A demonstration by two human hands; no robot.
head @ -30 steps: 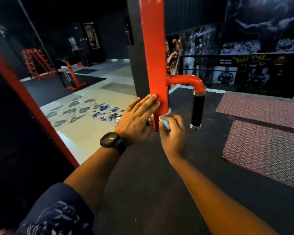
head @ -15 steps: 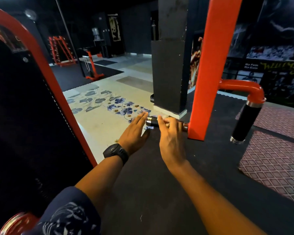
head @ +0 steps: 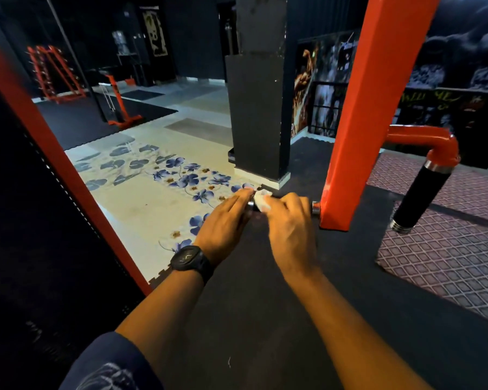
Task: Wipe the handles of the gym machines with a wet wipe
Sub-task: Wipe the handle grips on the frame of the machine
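A red machine arm (head: 372, 114) comes down at the right of centre. A short black handle (head: 314, 206) sticks out leftward from its lower end; only its metal collar and tip show. My right hand (head: 290, 229) is curled over this handle with a white wet wipe (head: 261, 200) under its fingers. My left hand (head: 223, 223), fingers straight, touches the handle's free end. A second black handle (head: 420, 197) hangs from a red elbow pipe on the arm's right side, untouched.
A red-edged black machine panel (head: 40, 192) stands close on the left. A black pillar (head: 258, 102) rises behind the hands. Dark rubber flooring lies below, patterned mats (head: 448, 257) at the right, flowered floor (head: 164, 187) at the left. Red racks stand far back.
My hands moved from the red arm's lower end onto the short left handle. The right hand with the wipe slid along it toward its free end. The view swung left.
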